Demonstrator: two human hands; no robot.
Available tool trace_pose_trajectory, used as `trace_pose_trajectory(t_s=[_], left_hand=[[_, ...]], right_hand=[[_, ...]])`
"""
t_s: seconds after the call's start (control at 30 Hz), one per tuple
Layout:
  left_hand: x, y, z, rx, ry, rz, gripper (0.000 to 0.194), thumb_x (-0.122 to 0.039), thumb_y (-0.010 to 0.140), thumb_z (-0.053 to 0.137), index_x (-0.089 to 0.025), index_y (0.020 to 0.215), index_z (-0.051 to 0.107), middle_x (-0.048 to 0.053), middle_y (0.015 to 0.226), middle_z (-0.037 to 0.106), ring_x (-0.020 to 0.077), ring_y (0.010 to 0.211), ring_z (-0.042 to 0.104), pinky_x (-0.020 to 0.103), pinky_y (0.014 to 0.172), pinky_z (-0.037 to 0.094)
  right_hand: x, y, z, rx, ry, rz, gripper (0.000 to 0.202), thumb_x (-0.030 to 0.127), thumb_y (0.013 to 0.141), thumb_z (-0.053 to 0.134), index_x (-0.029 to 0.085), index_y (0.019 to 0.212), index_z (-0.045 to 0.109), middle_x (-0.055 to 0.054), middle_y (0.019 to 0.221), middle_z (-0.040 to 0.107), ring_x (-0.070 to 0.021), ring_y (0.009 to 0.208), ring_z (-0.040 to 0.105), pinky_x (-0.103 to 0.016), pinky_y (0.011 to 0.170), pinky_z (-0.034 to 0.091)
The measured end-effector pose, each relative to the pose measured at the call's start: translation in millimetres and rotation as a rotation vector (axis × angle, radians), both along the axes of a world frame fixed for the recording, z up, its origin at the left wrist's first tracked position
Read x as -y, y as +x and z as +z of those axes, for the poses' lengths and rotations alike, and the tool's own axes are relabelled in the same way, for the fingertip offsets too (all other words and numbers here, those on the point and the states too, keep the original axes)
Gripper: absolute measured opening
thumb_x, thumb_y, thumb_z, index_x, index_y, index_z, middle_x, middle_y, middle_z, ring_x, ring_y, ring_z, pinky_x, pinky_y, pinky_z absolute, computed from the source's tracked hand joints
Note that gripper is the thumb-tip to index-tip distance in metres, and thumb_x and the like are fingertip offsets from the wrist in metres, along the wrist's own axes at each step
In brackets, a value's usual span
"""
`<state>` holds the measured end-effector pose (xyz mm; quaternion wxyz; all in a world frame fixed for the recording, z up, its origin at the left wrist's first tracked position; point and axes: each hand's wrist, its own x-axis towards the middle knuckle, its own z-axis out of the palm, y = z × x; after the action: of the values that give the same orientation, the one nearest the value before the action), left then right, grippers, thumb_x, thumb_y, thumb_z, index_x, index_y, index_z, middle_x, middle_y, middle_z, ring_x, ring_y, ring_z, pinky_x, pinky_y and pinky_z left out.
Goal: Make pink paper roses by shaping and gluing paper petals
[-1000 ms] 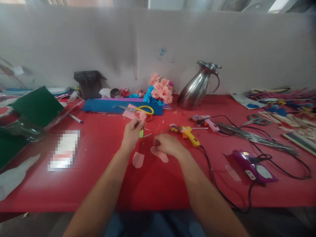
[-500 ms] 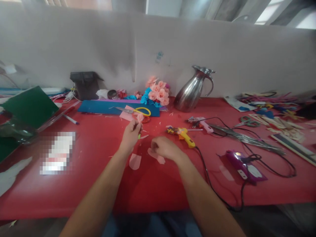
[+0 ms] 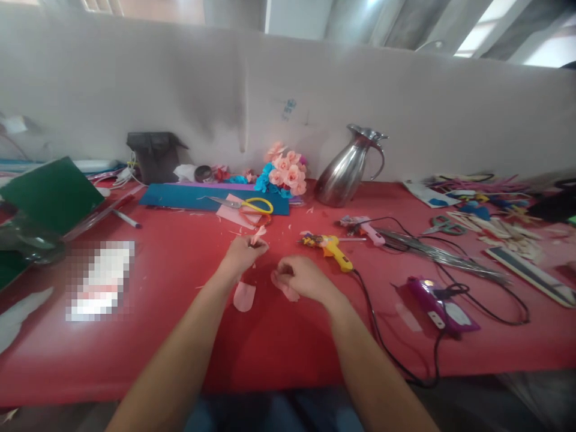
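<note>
My left hand (image 3: 243, 254) is closed on a small pink paper flower (image 3: 258, 234), whose top sticks up above the fingers. To its right, my right hand (image 3: 297, 275) has its fingers pinched at a pink paper piece (image 3: 289, 292) low over the table; whether it grips this piece is unclear. Another pink petal (image 3: 244, 297) lies flat between my forearms. Beyond my left hand, scissors with yellow handles (image 3: 258, 206) rest on a blue sheet (image 3: 175, 197) and pink paper (image 3: 234, 214).
A yellow glue gun (image 3: 336, 254), a pink one (image 3: 372, 233) and a purple power box (image 3: 443, 309) with black cords are at the right. A steel jug (image 3: 344, 171) and a flower bunch (image 3: 288, 172) stand at the back of the red table (image 3: 166, 354).
My left hand has turned, and the flower in it now tilts and sits slightly lower. My right hand has shifted a little over the pink paper. The view has moved slightly.
</note>
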<state>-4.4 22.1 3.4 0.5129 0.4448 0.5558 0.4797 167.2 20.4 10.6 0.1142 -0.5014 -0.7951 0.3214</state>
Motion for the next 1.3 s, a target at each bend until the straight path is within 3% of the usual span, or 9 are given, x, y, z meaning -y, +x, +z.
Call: trace_pose_trajectory(t_s=[0.13, 0.33, 0.47, 0.77, 0.93, 1.3], left_hand=[[1.1, -0.3, -1.2, -0.033, -0.052, -0.062, 0.005, -0.02, 0.061, 0.064, -0.015, 0.061, 0.063, 0.0, 0.057, 0.057, 0.0097, 0.051, 0.046, 0.023, 0.052, 0.036], [8.0, 1.8, 9.2, 0.007, -0.116, -0.205, 0.016, -0.031, 0.064, 0.066, -0.015, 0.062, 0.063, -0.004, 0.05, 0.049, 0.0053, 0.042, 0.032, 0.022, 0.045, 0.025], [8.8, 2.1, 12.3, 0.022, -0.106, -0.238, 0.016, -0.031, 0.062, 0.068, -0.016, 0.067, 0.065, -0.002, 0.054, 0.052, 0.0055, 0.043, 0.032, 0.022, 0.045, 0.023], [6.4, -4.8, 9.0, -0.006, -0.168, -0.308, 0.021, -0.033, 0.066, 0.064, -0.014, 0.07, 0.061, -0.007, 0.049, 0.037, 0.0035, 0.041, 0.021, 0.022, 0.043, 0.014], [7.1, -8.1, 13.9, -0.03, -0.201, -0.321, 0.024, -0.034, 0.064, 0.066, -0.013, 0.075, 0.063, -0.006, 0.052, 0.042, 0.0033, 0.043, 0.025, 0.021, 0.045, 0.019], [9.4, -15.6, 18.4, -0.078, -0.179, -0.351, 0.031, -0.027, 0.06, 0.069, -0.017, 0.088, 0.065, 0.003, 0.076, 0.063, 0.0106, 0.065, 0.054, 0.023, 0.061, 0.039]], right_hand=[[-2.5, 1.2, -1.7, -0.193, -0.102, -0.034, 0.007, 0.015, 0.069, 0.05, 0.019, 0.067, 0.055, -0.001, 0.063, 0.062, -0.0133, 0.06, 0.055, -0.024, 0.056, 0.036], [-5.0, 0.4, -0.8, -0.399, -0.156, -0.095, 0.006, 0.024, 0.071, 0.055, 0.018, 0.07, 0.053, 0.0, 0.069, 0.058, -0.0136, 0.065, 0.055, -0.026, 0.061, 0.04], [-4.0, -1.3, -1.6, -0.466, -0.156, -0.1, 0.005, 0.022, 0.07, 0.056, 0.018, 0.071, 0.054, 0.0, 0.071, 0.057, -0.0135, 0.067, 0.054, -0.026, 0.062, 0.04], [-3.6, -2.9, 1.0, -0.499, -0.119, -0.059, 0.009, 0.024, 0.071, 0.057, 0.019, 0.067, 0.051, 0.003, 0.064, 0.05, -0.0113, 0.06, 0.048, -0.024, 0.057, 0.036], [-4.1, -1.5, -0.1, -0.518, -0.132, -0.056, 0.011, 0.027, 0.073, 0.056, 0.019, 0.068, 0.05, 0.003, 0.065, 0.051, -0.0114, 0.06, 0.048, -0.024, 0.058, 0.036], [-2.0, -2.1, 3.1, -0.54, -0.18, -0.116, 0.014, 0.029, 0.07, 0.058, 0.018, 0.068, 0.049, 0.003, 0.065, 0.048, -0.0108, 0.06, 0.045, -0.023, 0.056, 0.034]])
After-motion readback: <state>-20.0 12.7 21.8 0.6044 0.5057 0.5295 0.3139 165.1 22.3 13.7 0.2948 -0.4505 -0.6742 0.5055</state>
